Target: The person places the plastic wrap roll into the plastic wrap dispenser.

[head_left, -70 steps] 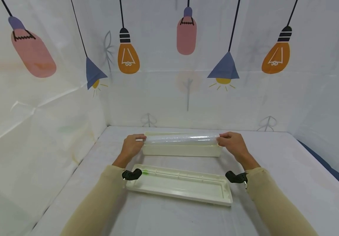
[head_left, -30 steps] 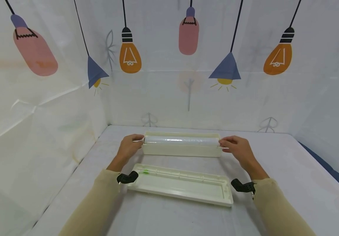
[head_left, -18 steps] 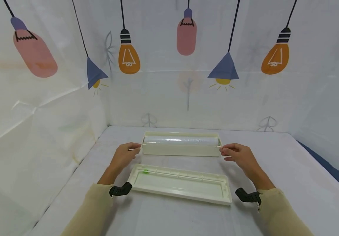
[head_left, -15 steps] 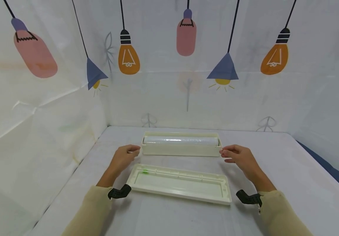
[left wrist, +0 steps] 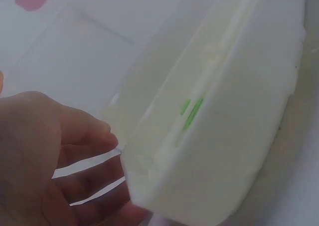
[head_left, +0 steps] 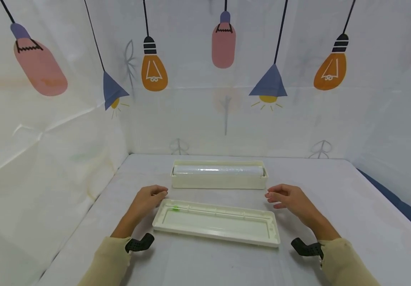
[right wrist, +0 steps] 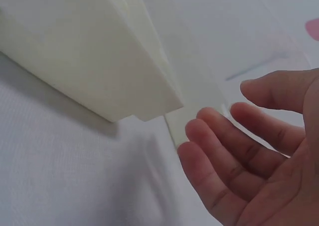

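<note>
A roll of clear plastic wrap [head_left: 218, 170] lies inside a long cream dispenser box [head_left: 220, 182] toward the back of the table. In front of it is the cream lid [head_left: 216, 223], inner side up and slightly slanted, with a green mark [left wrist: 192, 113] near its left end. My left hand [head_left: 146, 203] is by the lid's far left corner, fingers loosely bent around nothing. Beyond the lid's right end, my right hand [head_left: 293, 202] holds nothing, its fingers apart and relaxed in the right wrist view.
A white cloth covers the table [head_left: 205, 264]. Behind it hangs a pale sheet [head_left: 198, 119] printed with lamps and bulbs, which also runs along the left side. Dark blue fabric [head_left: 398, 204] shows past the right table edge.
Both hands have lowered the wrap roll into the box and let go of it. They have since drawn back toward the lid, which has stayed in place.
</note>
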